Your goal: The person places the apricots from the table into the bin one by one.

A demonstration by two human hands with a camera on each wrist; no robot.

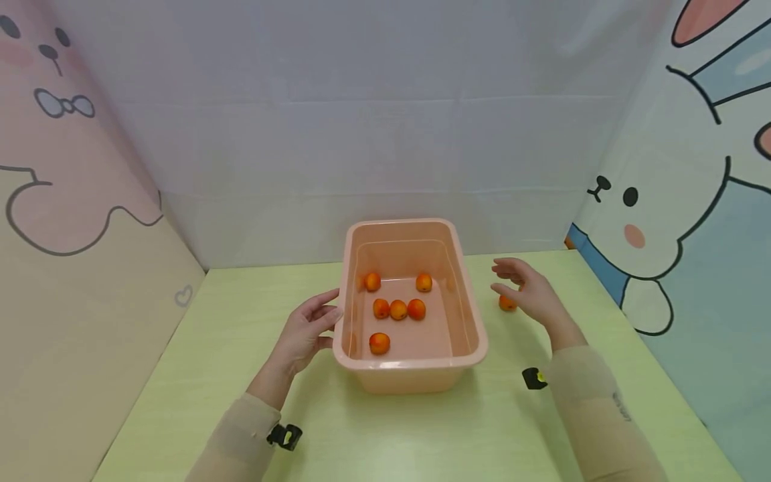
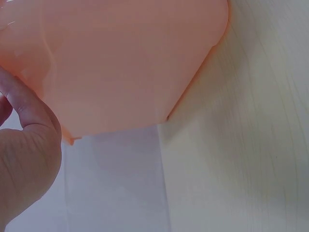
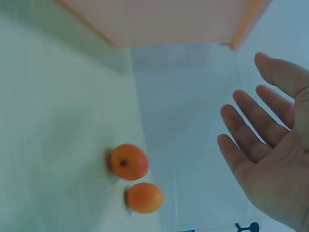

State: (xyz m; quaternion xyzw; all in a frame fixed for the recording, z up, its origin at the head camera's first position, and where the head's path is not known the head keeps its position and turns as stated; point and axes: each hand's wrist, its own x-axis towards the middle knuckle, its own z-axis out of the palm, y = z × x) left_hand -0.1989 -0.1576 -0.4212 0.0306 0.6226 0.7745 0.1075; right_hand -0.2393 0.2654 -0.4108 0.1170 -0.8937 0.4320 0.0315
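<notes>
Several orange-red fruits that look like apricots (image 1: 398, 309) lie in a pink plastic basin (image 1: 409, 378) on the table. My left hand (image 1: 304, 333) is at the basin's left side, fingertips and thumb touching its rim. In the left wrist view the thumb (image 2: 29, 104) overlaps the basin wall (image 2: 120, 72). To the right of the basin, my right hand (image 1: 533, 294) hovers with fingers spread and nothing in it. Two more apricots lie on the table near it, one with a dark dimple (image 3: 129, 162) and one beside it (image 3: 145, 197); in the head view the hand partly hides them.
The pale green table (image 1: 241, 314) meets a white sheet wall (image 1: 385, 134) just behind the basin. Side panels with cartoon animals, pink on the left (image 1: 78, 154) and blue-white on the right (image 1: 680, 221), enclose the space. Each wrist wears a small black camera (image 1: 285, 436).
</notes>
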